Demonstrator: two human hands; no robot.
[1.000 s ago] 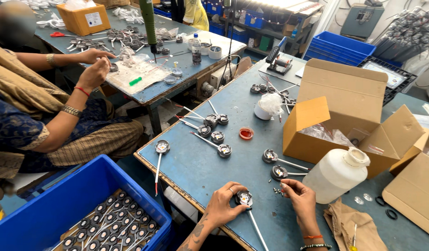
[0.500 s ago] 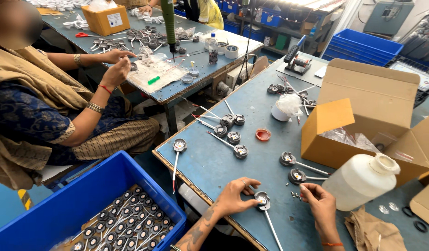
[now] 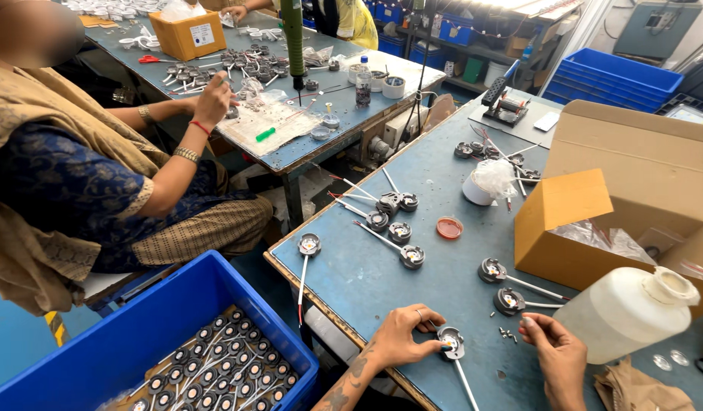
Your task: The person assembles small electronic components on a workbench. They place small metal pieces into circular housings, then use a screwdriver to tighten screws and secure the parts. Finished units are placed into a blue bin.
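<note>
My left hand point(image 3: 401, 336) rests on the blue table point(image 3: 367, 266) near its front edge, fingertips pinching a small round grey part with a white wire point(image 3: 450, 344). My right hand point(image 3: 553, 352) hovers just right of it, fingers curled together beside a few tiny screws point(image 3: 507, 332); whether it holds one I cannot tell. More round wired parts lie around: one point(image 3: 309, 244) at the left, two point(image 3: 500, 285) near the cardboard box, several point(image 3: 393, 217) in the middle.
An open cardboard box point(image 3: 595, 228) and a white plastic jug point(image 3: 626, 308) stand at the right. A small red lid point(image 3: 449, 227) lies mid-table. A blue crate point(image 3: 77, 358) of finished parts sits below left. Another person point(image 3: 100, 190) works at the adjacent table.
The camera has shifted, so the scene sits a little further right and up. My left hand stays on the round part; my right hand has drawn slightly nearer to the screws.
</note>
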